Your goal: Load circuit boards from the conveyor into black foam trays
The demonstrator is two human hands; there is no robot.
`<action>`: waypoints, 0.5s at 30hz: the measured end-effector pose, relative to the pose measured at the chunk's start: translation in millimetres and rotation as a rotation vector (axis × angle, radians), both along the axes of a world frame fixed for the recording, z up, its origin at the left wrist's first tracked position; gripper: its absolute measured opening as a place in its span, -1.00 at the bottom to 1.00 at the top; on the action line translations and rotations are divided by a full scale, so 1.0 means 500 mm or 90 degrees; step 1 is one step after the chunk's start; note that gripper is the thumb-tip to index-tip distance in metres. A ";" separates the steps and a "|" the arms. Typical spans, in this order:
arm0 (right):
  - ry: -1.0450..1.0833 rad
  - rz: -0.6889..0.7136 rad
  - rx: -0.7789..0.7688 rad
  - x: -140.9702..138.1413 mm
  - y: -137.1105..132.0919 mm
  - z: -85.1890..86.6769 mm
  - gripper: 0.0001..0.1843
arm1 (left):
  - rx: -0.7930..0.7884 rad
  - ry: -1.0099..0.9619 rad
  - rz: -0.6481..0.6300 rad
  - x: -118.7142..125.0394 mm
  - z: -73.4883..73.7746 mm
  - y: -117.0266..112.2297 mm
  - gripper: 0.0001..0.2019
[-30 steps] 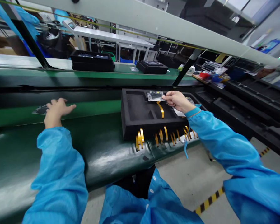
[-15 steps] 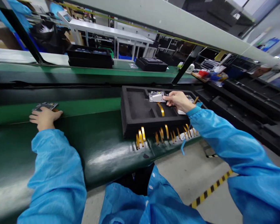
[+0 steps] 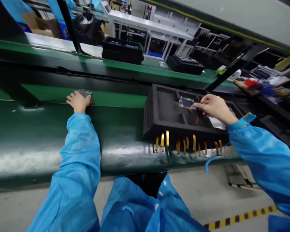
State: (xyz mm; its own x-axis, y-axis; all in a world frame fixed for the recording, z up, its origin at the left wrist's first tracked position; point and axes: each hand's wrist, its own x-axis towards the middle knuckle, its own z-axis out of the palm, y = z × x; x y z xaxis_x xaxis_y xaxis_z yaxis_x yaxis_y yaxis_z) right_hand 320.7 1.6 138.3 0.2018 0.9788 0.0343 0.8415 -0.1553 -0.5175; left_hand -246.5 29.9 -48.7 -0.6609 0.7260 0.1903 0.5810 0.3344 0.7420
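Observation:
My left hand (image 3: 77, 101) reaches far out onto the green conveyor belt (image 3: 116, 98) and its fingers close on a small circuit board (image 3: 85, 93) lying there. My right hand (image 3: 214, 107) is over a black foam tray (image 3: 159, 117) and pinches a second circuit board (image 3: 186, 102) with an orange flex cable above one of the tray's pockets. Several orange flex cables (image 3: 181, 143) hang out from under the tray's near edge. Both arms wear blue sleeves.
Black trays (image 3: 122, 50) stand on the far side of the line, another (image 3: 185, 63) to the right. A white bench (image 3: 149, 27) is behind them. Cluttered shelves and dark trays sit at the right. Yellow-black floor tape (image 3: 241, 216) runs below.
My left hand went from hovering open over the belt to gripping the board there. The view swung left. My right hand stayed holding its board over the tray.

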 end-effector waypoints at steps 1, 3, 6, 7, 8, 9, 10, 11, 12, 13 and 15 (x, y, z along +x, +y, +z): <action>-0.035 0.010 0.007 -0.005 -0.008 0.006 -0.57 | 0.067 0.001 0.001 -0.007 -0.013 0.012 -0.08; -0.062 0.032 0.023 -0.006 -0.026 0.013 -0.63 | 0.216 0.005 -0.012 -0.025 -0.034 0.035 -0.03; -0.034 0.086 0.072 0.011 -0.065 0.009 -0.72 | 0.257 0.020 -0.032 -0.043 -0.039 0.052 -0.02; -0.024 0.107 0.098 0.020 -0.082 0.004 -0.69 | 0.198 0.020 -0.029 -0.043 -0.031 0.050 -0.03; -0.020 0.124 0.127 0.027 -0.100 -0.002 -0.64 | 0.120 0.016 -0.027 -0.040 -0.019 0.044 -0.04; -0.017 0.135 0.158 0.034 -0.119 -0.010 -0.58 | 0.039 0.009 -0.026 -0.035 -0.004 0.037 -0.05; -0.014 0.139 0.188 0.039 -0.137 -0.019 -0.55 | -0.033 0.004 -0.028 -0.028 0.012 0.028 -0.08; -0.009 0.136 0.216 0.041 -0.155 -0.030 -0.54 | -0.090 -0.001 -0.030 -0.022 0.027 0.019 -0.12; -0.003 0.128 0.240 0.042 -0.170 -0.043 -0.54 | -0.129 -0.006 -0.040 -0.017 0.041 0.011 -0.20; 0.007 0.119 0.262 0.040 -0.183 -0.057 -0.54 | -0.149 -0.010 -0.058 -0.014 0.051 0.005 -0.27; 0.032 0.102 0.313 0.035 -0.199 -0.090 -0.56 | -0.137 -0.005 -0.150 -0.020 0.060 0.002 -0.28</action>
State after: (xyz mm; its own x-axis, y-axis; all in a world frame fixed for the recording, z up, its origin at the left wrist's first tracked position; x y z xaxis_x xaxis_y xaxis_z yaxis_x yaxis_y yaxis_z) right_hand 338.1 -97.7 93.1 0.0638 0.8681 0.4922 0.8071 0.2453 -0.5371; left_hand -256.5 31.2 -18.8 -0.4698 0.8827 0.0110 0.6563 0.3409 0.6731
